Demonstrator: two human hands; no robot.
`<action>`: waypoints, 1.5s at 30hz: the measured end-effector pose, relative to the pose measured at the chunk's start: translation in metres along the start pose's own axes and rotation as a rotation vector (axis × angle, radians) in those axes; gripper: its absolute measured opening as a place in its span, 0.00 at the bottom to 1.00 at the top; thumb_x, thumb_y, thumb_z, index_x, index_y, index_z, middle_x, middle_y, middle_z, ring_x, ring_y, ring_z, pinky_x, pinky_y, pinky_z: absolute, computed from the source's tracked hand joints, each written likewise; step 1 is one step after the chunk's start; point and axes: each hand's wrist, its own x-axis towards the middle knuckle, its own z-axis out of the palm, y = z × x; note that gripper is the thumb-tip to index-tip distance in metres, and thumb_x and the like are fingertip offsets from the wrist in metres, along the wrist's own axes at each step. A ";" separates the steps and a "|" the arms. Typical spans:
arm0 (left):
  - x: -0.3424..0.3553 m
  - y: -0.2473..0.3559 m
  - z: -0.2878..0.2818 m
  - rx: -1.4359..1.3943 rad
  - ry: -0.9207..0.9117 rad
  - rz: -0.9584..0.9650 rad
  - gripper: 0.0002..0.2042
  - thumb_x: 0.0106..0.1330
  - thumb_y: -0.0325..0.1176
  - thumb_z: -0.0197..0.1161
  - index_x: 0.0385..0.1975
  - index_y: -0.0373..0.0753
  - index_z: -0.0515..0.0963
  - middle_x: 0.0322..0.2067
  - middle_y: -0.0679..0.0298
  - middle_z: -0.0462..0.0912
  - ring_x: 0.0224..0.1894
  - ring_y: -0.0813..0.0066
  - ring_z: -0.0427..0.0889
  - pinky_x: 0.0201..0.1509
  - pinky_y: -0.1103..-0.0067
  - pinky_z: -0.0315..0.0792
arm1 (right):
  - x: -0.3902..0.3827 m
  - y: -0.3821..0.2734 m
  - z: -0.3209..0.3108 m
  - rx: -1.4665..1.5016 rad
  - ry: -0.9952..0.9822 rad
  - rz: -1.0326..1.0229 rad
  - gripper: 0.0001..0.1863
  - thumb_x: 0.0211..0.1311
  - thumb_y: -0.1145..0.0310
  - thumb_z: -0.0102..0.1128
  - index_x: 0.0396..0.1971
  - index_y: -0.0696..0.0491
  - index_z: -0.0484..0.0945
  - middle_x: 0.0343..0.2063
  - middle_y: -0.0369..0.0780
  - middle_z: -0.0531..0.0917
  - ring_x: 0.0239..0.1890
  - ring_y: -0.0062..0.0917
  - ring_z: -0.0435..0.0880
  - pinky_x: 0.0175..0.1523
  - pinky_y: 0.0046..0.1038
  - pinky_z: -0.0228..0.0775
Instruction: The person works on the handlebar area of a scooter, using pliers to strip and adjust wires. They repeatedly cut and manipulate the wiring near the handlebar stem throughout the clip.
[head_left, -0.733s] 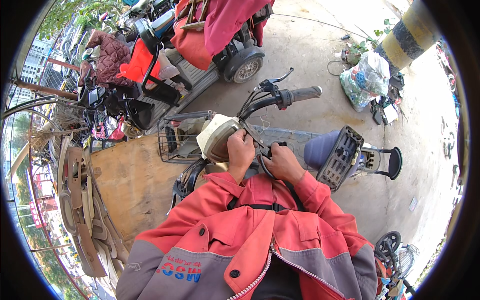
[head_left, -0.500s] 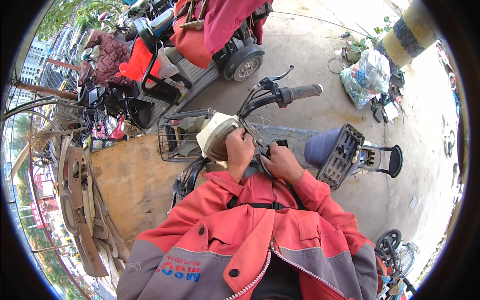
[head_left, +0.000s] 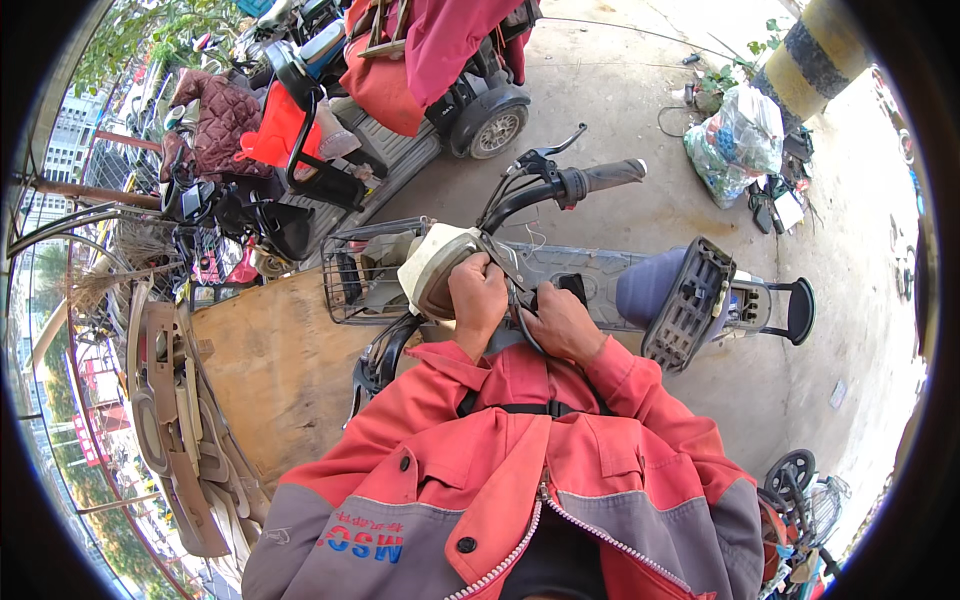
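Observation:
An electric scooter stands crosswise in front of me, its handlebar [head_left: 530, 203] turned with one grip pointing right. My left hand [head_left: 479, 300] is closed in a pinch at the edge of the cream and brown headlight housing [head_left: 437, 262]. What lies between its fingertips is hidden. My right hand [head_left: 565, 324] is curled beside it, against a black cable [head_left: 524, 328] and below a small black part [head_left: 572, 287]. Its fingers are closed, and I cannot make out what they hold. Dark cables run from the housing up to the brake lever [head_left: 568, 142].
A wire basket [head_left: 345, 290] sits at the scooter's front, above a wooden board [head_left: 275, 365]. To the right is the raised seat [head_left: 688, 305] with its ribbed underside showing. Farther off stand a loaded three-wheeler [head_left: 490, 120], a bag of bottles [head_left: 735, 145] and a striped post [head_left: 812, 62].
The view has shifted slightly, so the surroundings sit a little differently. Both hands stay at nearly the same place by the headlight housing; the right fingers have moved only a little.

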 end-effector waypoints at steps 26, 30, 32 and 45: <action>0.000 -0.009 0.005 -0.020 0.023 -0.010 0.07 0.59 0.24 0.56 0.21 0.29 0.75 0.17 0.45 0.74 0.17 0.54 0.74 0.26 0.67 0.68 | -0.002 0.002 -0.001 -0.006 0.030 -0.050 0.24 0.61 0.56 0.60 0.29 0.67 0.73 0.26 0.61 0.80 0.32 0.57 0.82 0.39 0.50 0.74; -0.001 -0.006 0.004 0.008 0.025 -0.008 0.07 0.58 0.24 0.56 0.20 0.29 0.74 0.18 0.43 0.73 0.18 0.49 0.74 0.26 0.66 0.68 | 0.000 0.005 -0.002 -0.030 0.014 -0.022 0.24 0.60 0.56 0.60 0.29 0.67 0.73 0.26 0.61 0.81 0.33 0.57 0.82 0.41 0.50 0.74; -0.001 -0.004 0.004 0.034 0.028 -0.003 0.07 0.58 0.25 0.56 0.20 0.29 0.74 0.18 0.43 0.73 0.19 0.47 0.74 0.26 0.65 0.68 | 0.001 0.002 -0.004 -0.046 0.003 -0.005 0.24 0.60 0.56 0.60 0.29 0.67 0.73 0.26 0.61 0.81 0.33 0.57 0.82 0.41 0.50 0.74; -0.002 -0.004 0.004 0.120 0.055 0.063 0.07 0.60 0.23 0.58 0.22 0.28 0.77 0.14 0.55 0.75 0.16 0.77 0.72 0.23 0.74 0.66 | 0.003 -0.005 -0.009 -0.053 -0.029 0.020 0.25 0.60 0.55 0.59 0.30 0.68 0.75 0.27 0.62 0.81 0.34 0.57 0.83 0.43 0.48 0.75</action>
